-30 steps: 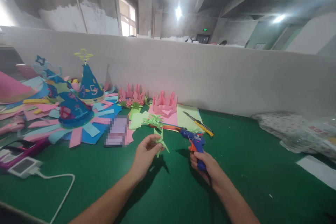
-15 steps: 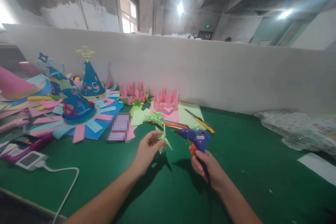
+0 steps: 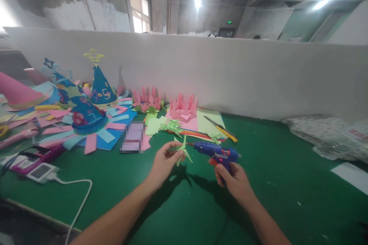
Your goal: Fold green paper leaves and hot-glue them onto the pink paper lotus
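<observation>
Between the thumb and fingers of my left hand [image 3: 166,160] is a light green folded paper star [image 3: 185,152] with pointed arms. My right hand [image 3: 234,180] is wrapped round the handle of a blue glue gun [image 3: 214,151] with an orange trigger and a small red light. Its nozzle points left and comes close to the paper star; whether they touch I cannot tell. Beyond my hands lie more green paper stars [image 3: 171,125], a pink paper crown [image 3: 183,107] and a yellow-handled utility knife [image 3: 224,130].
Blue party hats [image 3: 100,88] stand among paper strips on the left. A second pink crown [image 3: 147,99] is beside the wall. A purple power strip [image 3: 47,157] and a white charger [image 3: 43,172] with its cable are at near left. Plastic-wrapped material [image 3: 316,134] lies at right.
The glue gun has tipped to nearly level, and its nozzle is now closer to the paper star. My left hand still holds the star, and the view has shifted slightly.
</observation>
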`<state>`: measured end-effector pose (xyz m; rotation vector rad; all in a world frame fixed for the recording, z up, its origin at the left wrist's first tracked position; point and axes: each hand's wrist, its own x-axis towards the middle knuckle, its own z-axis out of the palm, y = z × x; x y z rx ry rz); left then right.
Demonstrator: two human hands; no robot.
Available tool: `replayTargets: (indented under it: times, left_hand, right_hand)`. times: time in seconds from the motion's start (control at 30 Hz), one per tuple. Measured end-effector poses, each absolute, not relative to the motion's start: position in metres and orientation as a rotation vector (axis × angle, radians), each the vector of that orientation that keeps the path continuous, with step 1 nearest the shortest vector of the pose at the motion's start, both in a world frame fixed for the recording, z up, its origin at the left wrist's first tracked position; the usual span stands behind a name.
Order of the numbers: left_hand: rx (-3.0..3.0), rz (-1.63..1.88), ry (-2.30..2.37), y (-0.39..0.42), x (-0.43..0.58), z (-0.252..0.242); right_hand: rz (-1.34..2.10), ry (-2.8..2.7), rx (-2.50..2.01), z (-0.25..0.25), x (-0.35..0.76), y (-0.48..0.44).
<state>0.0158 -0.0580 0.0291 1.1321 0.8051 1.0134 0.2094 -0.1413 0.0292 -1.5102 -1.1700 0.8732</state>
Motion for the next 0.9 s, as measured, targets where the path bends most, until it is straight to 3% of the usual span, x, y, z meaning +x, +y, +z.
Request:
replayTargets:
  times: [0.9]
  left_hand:
    - [1.147, 1.047, 0.738, -0.0553, 0.0162, 0.0251]
  right_hand:
    - [0.701, -1.449, -1.571, 0.0263, 0.2142, -0.1462]
